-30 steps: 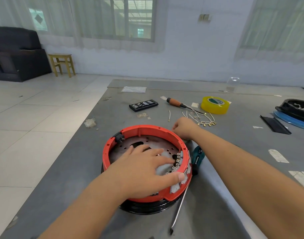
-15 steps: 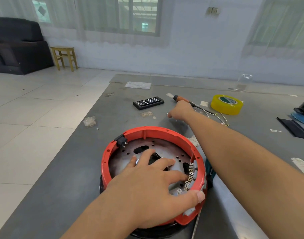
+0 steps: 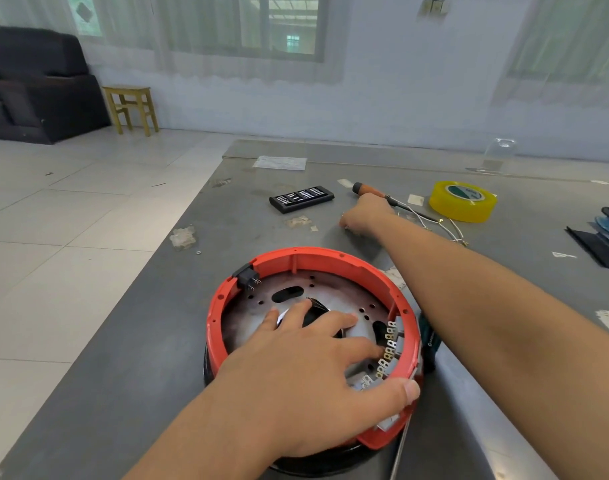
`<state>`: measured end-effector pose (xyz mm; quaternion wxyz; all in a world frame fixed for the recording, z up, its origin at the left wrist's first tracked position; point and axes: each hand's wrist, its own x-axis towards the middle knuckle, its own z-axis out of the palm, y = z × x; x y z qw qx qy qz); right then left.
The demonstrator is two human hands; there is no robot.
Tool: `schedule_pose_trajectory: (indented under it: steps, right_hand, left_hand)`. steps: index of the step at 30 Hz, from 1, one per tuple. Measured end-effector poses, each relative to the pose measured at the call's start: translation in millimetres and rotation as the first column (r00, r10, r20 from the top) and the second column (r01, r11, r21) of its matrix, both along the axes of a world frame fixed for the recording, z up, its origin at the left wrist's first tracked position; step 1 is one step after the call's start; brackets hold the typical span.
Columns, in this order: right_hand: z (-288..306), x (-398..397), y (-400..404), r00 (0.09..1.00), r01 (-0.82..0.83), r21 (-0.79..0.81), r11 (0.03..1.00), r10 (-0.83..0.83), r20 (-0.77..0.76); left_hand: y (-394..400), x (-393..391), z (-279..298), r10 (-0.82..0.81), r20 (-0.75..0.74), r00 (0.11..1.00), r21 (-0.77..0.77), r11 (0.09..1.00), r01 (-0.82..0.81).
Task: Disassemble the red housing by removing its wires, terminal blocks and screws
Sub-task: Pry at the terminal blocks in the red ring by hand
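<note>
Sitting near the front edge of the grey table, the red housing is a round ring with its open side up, resting on a black base; inside it lies a pale metal plate with holes and slots; a black socket is fixed in the ring's far-left wall, and a row of small metal terminal blocks runs along the inner right wall. The left hand lies spread over the housing, its fingers relaxed and straight on the plate, its thumb pressed on the near-right rim; it grips nothing. The right hand reaches past the housing to the far side of the table, knuckles up and fingers curled downward against the surface; what they hold, if anything, I cannot tell, since the fingers hide it. Just beyond that hand lies a screwdriver with an orange handle; loose white wires with metal ends trail from beside the hand toward the right; a roll of yellow tape stands near them. A black case of screwdriver bits lies to the left of the screwdriver; a long thin metal rod lies on the table by the housing's near-right side, with a teal tool handle partly hidden behind the right forearm. Beyond the table, on the tiled floor, stand a wooden stool and a dark sofa.
</note>
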<state>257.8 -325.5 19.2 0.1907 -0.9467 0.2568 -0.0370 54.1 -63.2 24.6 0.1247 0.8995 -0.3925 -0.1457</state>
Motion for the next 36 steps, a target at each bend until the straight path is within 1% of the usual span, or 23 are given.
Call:
schedule_pose_trajectory:
  steps: [4,6,10,13,16,19,21,23,24,27,29,31,34,36]
  right_hand:
    - [7.5,-26.0,-0.3,0.993,-0.083,0.03,0.996,0.08,0.092]
    - [11.5,-50.6,1.7,0.977,-0.146,0.04,0.988,0.138,0.161]
    - [13.1,-124.2,6.6,0.922,-0.249,-0.011,0.968,0.241,0.305]
    - [0.2,-182.0,9.0,0.876,-0.324,0.006,0.946,0.298,0.378]
    - [-13.8,-232.1,12.1,0.845,-0.399,-0.101,0.911,0.408,0.345]
    - [-23.2,-265.8,9.6,0.815,-0.517,-0.125,0.847,0.531,0.231]
    - [-28.1,-279.8,3.4,0.807,-0.541,-0.183,0.821,0.568,0.163]
    - [-31.9,-289.6,-4.5,0.777,-0.569,-0.302,0.765,0.62,0.108]
    - [-33.1,-292.6,-8.4,0.756,-0.588,-0.333,0.737,0.647,0.097]
    - [-29.8,-296.5,-16.0,0.716,-0.619,-0.357,0.699,0.689,0.108]
    - [-28.8,-298.5,-16.7,0.702,-0.627,-0.381,0.68,0.705,0.103]
    - [-31.2,-299.0,-16.7,0.685,-0.632,-0.405,0.661,0.721,0.107]
    - [-33.1,-299.4,-20.0,0.679,-0.628,-0.375,0.681,0.716,0.161]
    - [-31.8,-300.0,-23.5,0.691,-0.602,-0.299,0.74,0.671,0.269]
  left_hand:
    - [-0.6,0.8,-0.6,-0.011,0.036,0.999,0.007,1.0,0.011]
    - [-1.0,1.2,0.0,-0.005,0.015,1.0,0.021,1.0,0.005]
    - [-1.6,1.5,2.7,-0.012,0.01,1.0,0.026,1.0,0.012]
    - [-2.1,0.0,7.2,-0.01,0.012,1.0,0.026,1.0,0.01]
    - [-2.0,-1.9,11.2,-0.011,0.015,1.0,0.042,0.999,0.011]
    - [-1.8,-3.9,13.8,0.01,0.005,1.0,0.041,0.999,-0.01]
    - [-1.1,-6.1,14.6,0.037,0.026,0.999,0.015,0.999,-0.037]
    - [-0.6,-8.7,14.4,0.088,0.074,0.993,-0.045,0.995,-0.085]
    - [-0.2,-9.9,13.8,0.115,0.109,0.987,-0.072,0.992,-0.107]
    - [0.9,-12.7,10.7,0.183,0.249,0.951,-0.108,0.981,-0.16]
    - [0.9,-14.8,9.1,0.241,0.36,0.901,-0.124,0.97,-0.21]
    - [1.2,-15.3,8.1,0.303,0.438,0.846,-0.146,0.953,-0.266]
    - [4.0,-13.9,5.9,0.38,0.524,0.762,-0.239,0.925,-0.297]
    - [8.3,-12.9,3.1,0.42,0.557,0.716,-0.37,0.898,-0.239]
